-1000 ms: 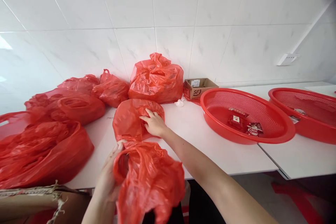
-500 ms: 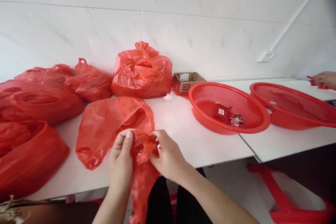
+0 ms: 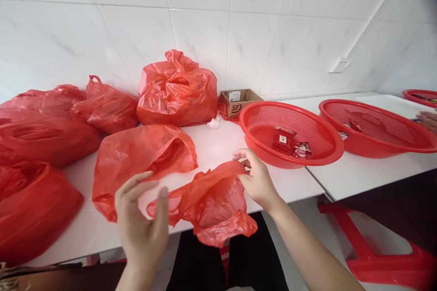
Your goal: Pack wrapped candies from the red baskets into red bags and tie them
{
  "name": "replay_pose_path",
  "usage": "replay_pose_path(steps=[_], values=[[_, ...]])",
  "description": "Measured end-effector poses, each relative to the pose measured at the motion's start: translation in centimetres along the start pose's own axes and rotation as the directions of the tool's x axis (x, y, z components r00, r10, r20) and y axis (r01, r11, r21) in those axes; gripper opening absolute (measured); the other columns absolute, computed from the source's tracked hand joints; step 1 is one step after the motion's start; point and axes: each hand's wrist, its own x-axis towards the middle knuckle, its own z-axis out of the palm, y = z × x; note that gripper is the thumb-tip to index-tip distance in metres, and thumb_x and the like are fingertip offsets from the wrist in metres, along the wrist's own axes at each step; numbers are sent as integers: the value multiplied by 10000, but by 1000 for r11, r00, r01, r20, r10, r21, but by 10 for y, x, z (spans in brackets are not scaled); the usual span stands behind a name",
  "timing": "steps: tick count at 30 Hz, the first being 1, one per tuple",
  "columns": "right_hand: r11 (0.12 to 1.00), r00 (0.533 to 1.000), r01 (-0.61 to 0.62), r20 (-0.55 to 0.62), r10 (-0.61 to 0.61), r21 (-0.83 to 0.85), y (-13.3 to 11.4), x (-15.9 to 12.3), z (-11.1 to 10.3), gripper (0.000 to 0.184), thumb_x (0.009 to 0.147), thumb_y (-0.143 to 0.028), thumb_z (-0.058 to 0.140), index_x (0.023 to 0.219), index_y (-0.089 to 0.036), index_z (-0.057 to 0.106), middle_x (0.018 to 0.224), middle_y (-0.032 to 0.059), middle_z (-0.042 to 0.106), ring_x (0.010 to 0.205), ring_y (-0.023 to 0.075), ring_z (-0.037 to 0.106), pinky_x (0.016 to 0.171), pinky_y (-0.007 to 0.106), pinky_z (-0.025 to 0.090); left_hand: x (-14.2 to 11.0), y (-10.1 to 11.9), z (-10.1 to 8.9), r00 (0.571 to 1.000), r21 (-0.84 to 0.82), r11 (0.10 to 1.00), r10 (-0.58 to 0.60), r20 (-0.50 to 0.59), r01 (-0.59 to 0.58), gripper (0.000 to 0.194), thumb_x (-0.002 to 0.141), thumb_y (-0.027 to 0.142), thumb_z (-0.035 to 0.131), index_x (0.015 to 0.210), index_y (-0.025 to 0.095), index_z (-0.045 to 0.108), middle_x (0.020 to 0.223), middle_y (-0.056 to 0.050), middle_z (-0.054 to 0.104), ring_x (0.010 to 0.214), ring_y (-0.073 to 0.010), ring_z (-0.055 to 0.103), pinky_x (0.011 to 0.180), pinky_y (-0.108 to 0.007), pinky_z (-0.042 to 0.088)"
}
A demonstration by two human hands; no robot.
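My right hand pinches the edge of a thin red plastic bag, which hangs loosely over the table's front edge with its mouth partly spread. My left hand is free, its fingers and thumb apart, just left of that bag's handle loop. Behind it, a second red plastic bag lies on the table with its opening toward the right. To the right of my right hand stands a red plastic basket with a few small red packets at its bottom.
Filled red bags crowd the left and back of the white table. A small cardboard box and crumpled tissue sit near the wall. Another red basket stands right, near another person's hand. A red stool is below.
The bunched bag has been spread out between my hands. My left hand has let go and moved left; my right hand has moved right and up with the bag's edge. The view shifted slightly.
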Motion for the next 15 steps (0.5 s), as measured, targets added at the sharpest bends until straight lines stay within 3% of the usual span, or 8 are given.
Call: replay_pose_path(steps=[1, 3, 4, 6, 8, 10, 13, 15], values=[[1000, 1000, 13, 19, -13, 0, -3, -1, 3, 270, 806, -203, 568, 1073, -240, 568, 1107, 49, 610, 828, 157, 598, 645, 267, 496, -5, 12, 4, 987, 43, 990, 128, 96, -132, 183, 844, 227, 653, 1017, 237, 595, 1234, -86, 551, 1214, -259, 517, 1052, -462, 399], [999, 998, 44, 36, -43, -14, -7, -1, 7, 287, 800, -178, 568, 1081, -237, 573, 1124, 47, 612, 819, 149, 590, 639, 260, 495, -12, 23, 17, 895, 99, 943, 263, 360, -317, 152, 842, 219, 646, 990, 249, 638, 1343, -99, 509, 1274, -313, 480, 1037, -501, 411], [997, 997, 65, 35, -64, -33, -7, -1, 6, 313, 788, -148, 562, 1088, -236, 573, 1125, 44, 614, 813, 143, 586, 651, 260, 496, -15, 21, 23, 853, 149, 924, 252, 456, -353, 180, 852, 228, 627, 1028, 257, 654, 1377, -105, 500, 1278, -338, 478, 1016, -517, 425], [987, 992, 121, 52, -116, -103, -5, 0, -1, 376, 765, -84, 534, 1105, -239, 574, 1101, 31, 623, 816, 136, 585, 711, 272, 502, -15, 7, 34, 812, 252, 916, 121, 572, -314, 331, 893, 206, 531, 1207, 261, 621, 1335, -114, 563, 1137, -315, 587, 905, -474, 499], [962, 983, 165, 119, -142, -215, -3, 0, -18, 422, 765, -49, 514, 1130, -248, 582, 1084, 22, 631, 848, 139, 595, 787, 301, 501, -10, -13, 37, 794, 320, 924, -29, 607, -211, 440, 914, 165, 426, 1329, 235, 551, 1186, -97, 661, 912, -251, 663, 749, -385, 531], [931, 976, 174, 184, -119, -321, -6, -2, -37, 420, 793, -72, 537, 1163, -265, 585, 1115, 26, 631, 883, 157, 610, 816, 335, 506, -2, -25, 33, 816, 340, 931, -94, 570, -131, 476, 911, 171, 392, 1367, 195, 528, 1052, -84, 699, 811, -224, 660, 687, -341, 511], [900, 973, 225, 133, -189, -372, -26, -12, -54, 348, 849, -154, 584, 1175, -274, 588, 1152, 45, 627, 987, 201, 617, 865, 386, 512, 8, -21, 24, 865, 289, 957, -131, 485, -17, 502, 893, 243, 440, 1381, 166, 527, 958, -75, 691, 774, -206, 631, 686, -319, 491], [882, 935, 353, 80, -346, -313, -44, -21, -49, 262, 896, -168, 550, 1132, -269, 603, 1095, 49, 647, 1027, 206, 615, 904, 394, 506, 8, -7, 22, 839, 193, 973, -210, 501, 128, 533, 880, 276, 469, 1406, 191, 507, 926, -47, 676, 663, -163, 581, 631, -293, 477]])
